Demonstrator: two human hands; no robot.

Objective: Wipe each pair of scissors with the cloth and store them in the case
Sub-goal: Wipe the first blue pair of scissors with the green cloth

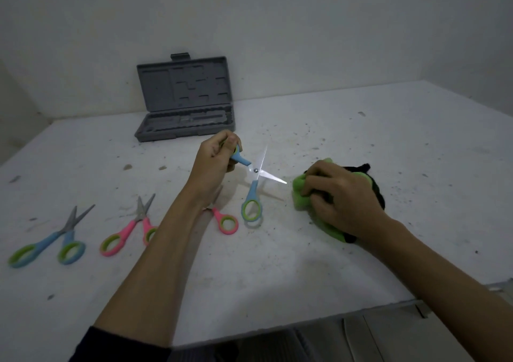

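Scissors with blue handles hung blades-apart above the counter, the left hand curled round one loop, seemingly to bare both blades for wiping. The right hand bunched the green cloth on the counter just beside a blade tip, fingers clenched into it, apparently ready to wipe. Blue pair, pink pair and another pink handle lay to the left, likely awaiting their turn, while the grey case stood open at the back for storing.
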